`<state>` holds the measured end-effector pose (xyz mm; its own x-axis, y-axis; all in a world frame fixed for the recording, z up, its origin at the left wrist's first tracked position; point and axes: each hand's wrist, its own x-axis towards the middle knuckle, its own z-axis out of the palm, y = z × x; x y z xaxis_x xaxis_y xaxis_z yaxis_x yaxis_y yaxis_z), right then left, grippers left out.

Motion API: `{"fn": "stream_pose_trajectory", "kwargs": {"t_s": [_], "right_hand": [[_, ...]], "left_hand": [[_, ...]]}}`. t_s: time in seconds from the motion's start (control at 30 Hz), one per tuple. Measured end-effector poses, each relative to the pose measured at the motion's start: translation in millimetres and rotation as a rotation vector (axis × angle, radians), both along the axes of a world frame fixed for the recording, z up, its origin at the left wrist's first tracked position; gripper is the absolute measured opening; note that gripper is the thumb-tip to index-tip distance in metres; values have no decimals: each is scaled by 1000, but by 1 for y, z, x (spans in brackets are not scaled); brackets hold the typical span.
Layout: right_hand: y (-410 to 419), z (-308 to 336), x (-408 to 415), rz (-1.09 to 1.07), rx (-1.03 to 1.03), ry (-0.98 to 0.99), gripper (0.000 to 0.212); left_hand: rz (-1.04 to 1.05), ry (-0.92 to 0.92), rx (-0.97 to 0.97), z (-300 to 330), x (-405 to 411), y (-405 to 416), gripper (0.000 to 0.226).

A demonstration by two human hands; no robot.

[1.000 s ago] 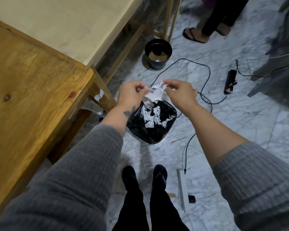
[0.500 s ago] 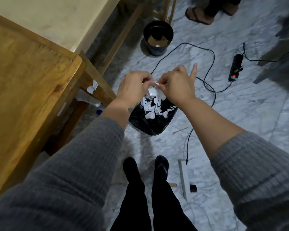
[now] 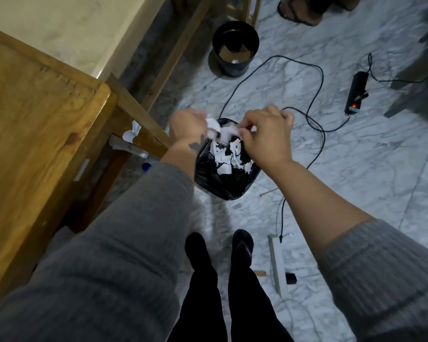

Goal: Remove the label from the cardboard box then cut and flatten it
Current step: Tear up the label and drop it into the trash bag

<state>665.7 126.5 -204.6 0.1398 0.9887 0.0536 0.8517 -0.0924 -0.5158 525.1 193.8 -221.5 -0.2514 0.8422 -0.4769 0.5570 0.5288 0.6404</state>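
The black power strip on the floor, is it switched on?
Apparently on: a small red light glows near one end of the black power strip.

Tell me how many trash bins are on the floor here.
2: a bag-lined bin under the hands, holding torn paper, and a black bin farther off by the table legs.

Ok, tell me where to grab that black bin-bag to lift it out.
Take the black bag by its open top edge, reaching down from above. That edge is the loose plastic facing up; the body bulges and offers no firm hold. Both hands, left hand and right hand, are busy with the label paper.
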Motion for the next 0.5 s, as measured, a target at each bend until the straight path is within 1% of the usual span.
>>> {"fn": "stream_pose_trajectory", "kwargs": {"t_s": [0.03, 0.13, 0.2, 0.27, 0.33, 0.37, 0.4, 0.47, 0.5], "right_hand": [[-2, -2, 9, -35, -17, 25, 5], [-5, -2, 29, -115, -123, 107, 10], [0, -4, 27, -124, -171, 283, 17], [3, -3, 19, -131, -183, 431, 28], [4, -5, 16, -160, -195, 438, 40], [4, -7, 17, -174, -210, 412, 41], [4, -10, 18, -190, -230, 387, 38], [2, -18, 20, -213, -266, 369, 22], [1, -23, 19, -212, -278, 345, 14]], "left_hand": [[42, -3, 1, -4, -9, 4, 20], [46, -39, 52, -6, -20, 6, 14], [-14, -141, 67, -5, -10, -2, 22], [-131, -242, 88, -4, 5, -15, 32], [-203, -297, 119, -7, 14, -24, 37], [-224, -313, 126, -9, 14, -27, 38], [-240, -339, 120, -13, 13, -29, 39], [-261, -381, 98, -19, 12, -33, 42], [-267, -365, 83, -24, 11, -35, 40]]}}
